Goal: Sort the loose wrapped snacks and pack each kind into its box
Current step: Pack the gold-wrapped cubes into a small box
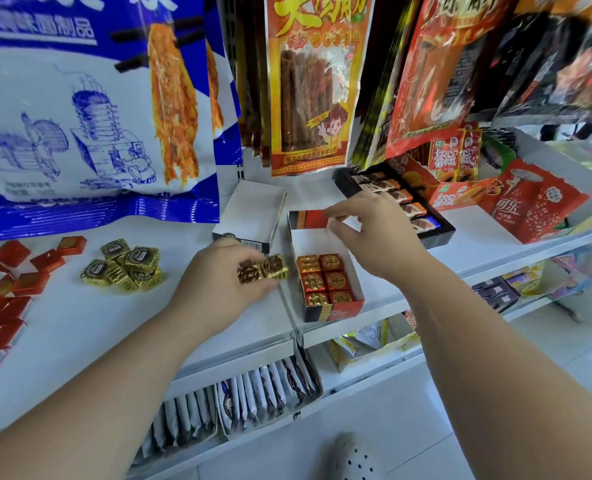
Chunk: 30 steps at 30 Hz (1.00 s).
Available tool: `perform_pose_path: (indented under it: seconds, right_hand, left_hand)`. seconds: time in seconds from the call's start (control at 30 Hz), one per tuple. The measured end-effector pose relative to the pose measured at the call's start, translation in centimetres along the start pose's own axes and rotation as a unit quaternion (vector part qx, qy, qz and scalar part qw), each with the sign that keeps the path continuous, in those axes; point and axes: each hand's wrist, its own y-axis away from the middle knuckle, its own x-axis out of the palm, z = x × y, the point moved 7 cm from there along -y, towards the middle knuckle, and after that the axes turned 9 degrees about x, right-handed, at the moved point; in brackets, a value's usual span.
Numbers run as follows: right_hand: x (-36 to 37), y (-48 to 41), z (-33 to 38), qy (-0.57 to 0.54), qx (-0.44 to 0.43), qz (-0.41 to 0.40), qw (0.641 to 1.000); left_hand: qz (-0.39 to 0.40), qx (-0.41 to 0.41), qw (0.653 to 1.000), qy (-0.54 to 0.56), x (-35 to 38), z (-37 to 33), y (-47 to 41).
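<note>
My left hand (218, 275) holds two orange-gold wrapped chocolates (263, 268) just left of the orange box (332, 308). That box holds several orange chocolates (325, 278) packed at its near end; its far half is bare. My right hand (370, 230) pinches the box's far flap (308, 219). An empty white box (253, 216) lies behind my left hand. A heap of gold-wrapped chocolates (125, 268) sits on the shelf (80, 327) to the left. Several red wrapped squares (7, 289) are scattered at the far left.
Large snack bags (90, 98) hang above the shelf's back. A black box of wrapped bars (402, 202) and red cartons (530, 202) stand to the right. Lower shelves hold boxes of sachets (253, 400). A white shoe (353, 459) shows on the floor.
</note>
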Motion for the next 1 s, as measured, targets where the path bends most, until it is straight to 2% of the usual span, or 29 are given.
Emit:
perform_pose_path:
  seconds: [0.07, 0.17, 0.3, 0.5, 0.6, 0.77, 1.0]
  right_hand:
    - [-0.8, 1.3, 1.0, -0.052, -0.001, 0.063, 0.997]
    - [-0.8, 3.4, 3.2, -0.094, -0.036, 0.157, 0.982]
    - [-0.7, 3.6, 3.9, -0.141, -0.069, 0.166, 0.974]
    - [-0.2, 3.2, 1.3, -0.151, 0.002, 0.182, 0.972]
    - [-0.1, 2.7, -0.4, -0.147, 0.032, 0.166, 0.975]
    - [-0.3, 1.5, -3.4, -0.084, 0.060, 0.085, 0.991]
    - [-0.5, 1.3, -4.0, -0.039, 0.046, 0.051, 0.997]
  left_hand:
    - [-0.047, 0.012, 0.998, 0.028, -1.1, -1.2, -0.4]
    - [-0.036, 0.045, 0.997, 0.056, -1.3, -3.6, -0.7]
    - [-0.008, 0.053, 0.996, 0.074, -0.8, -5.0, -1.1]
    - [0.041, 0.021, 0.997, 0.063, 0.5, -4.6, -2.0]
    - [0.080, 0.018, 0.996, 0.041, 1.2, -4.9, -3.4]
    - [0.101, 0.024, 0.994, -0.014, 2.1, -5.5, -6.9]
    - [0.100, -0.008, 0.988, -0.114, 4.9, -4.7, -10.2]
